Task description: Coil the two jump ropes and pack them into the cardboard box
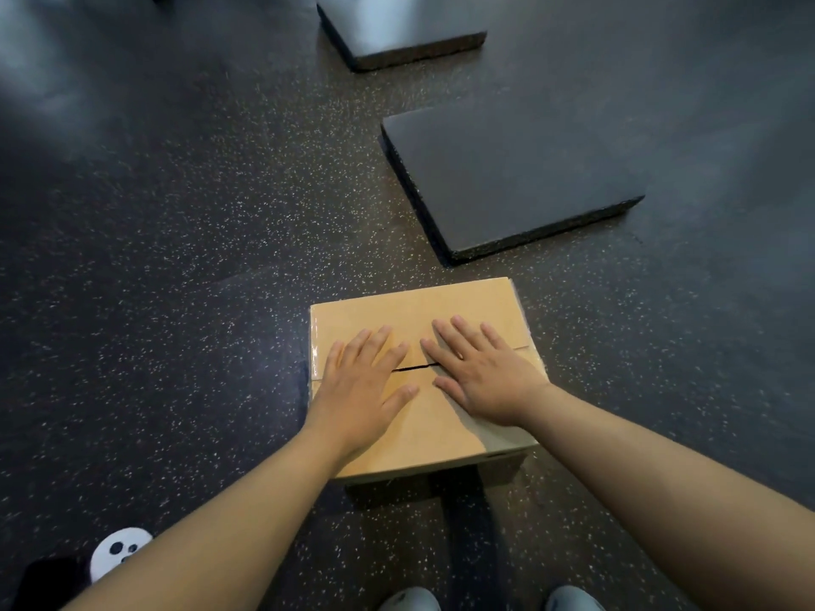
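A brown cardboard box (445, 438) stands on the speckled floor in front of me with its top flaps folded down; a narrow dark slit shows where they meet. My left hand (364, 383) lies flat on the left part of the lid with fingers straight. My right hand (480, 372) lies flat on the right part, fingers spread and pressing the flaps. No jump rope shows anywhere; the closed flaps hide the inside of the box.
A black square mat (511, 178) lies just beyond the box to the right, and another (397, 28) further back. A white round object with dark dots (119, 551) sits at lower left. My shoe tips (410, 599) show at the bottom edge.
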Action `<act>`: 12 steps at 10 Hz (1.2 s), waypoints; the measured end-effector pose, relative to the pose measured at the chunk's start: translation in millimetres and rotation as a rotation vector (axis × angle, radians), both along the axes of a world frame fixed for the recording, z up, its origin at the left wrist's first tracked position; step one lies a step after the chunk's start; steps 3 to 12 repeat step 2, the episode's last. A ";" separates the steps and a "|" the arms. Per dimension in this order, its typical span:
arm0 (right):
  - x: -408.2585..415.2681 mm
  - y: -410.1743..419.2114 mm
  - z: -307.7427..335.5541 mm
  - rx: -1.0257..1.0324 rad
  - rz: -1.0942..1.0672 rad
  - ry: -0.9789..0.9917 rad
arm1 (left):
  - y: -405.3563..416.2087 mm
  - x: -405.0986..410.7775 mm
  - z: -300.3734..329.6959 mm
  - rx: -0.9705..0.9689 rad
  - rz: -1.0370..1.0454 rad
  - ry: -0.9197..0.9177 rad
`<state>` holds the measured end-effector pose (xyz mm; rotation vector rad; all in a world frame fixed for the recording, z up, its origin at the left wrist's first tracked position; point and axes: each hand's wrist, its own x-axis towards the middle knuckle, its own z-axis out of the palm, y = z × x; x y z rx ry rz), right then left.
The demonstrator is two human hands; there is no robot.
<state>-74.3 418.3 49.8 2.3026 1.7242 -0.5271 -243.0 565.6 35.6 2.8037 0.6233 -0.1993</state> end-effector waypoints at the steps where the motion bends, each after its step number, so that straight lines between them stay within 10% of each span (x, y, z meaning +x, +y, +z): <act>1: 2.8 3.2 30.2 0.019 -0.062 0.132 | 1.6 5.9 18.0 -0.016 -0.007 -0.035; 12: 10.9 -4.8 64.0 0.194 -0.207 0.192 | 0.5 24.8 45.6 -0.021 -0.044 -0.030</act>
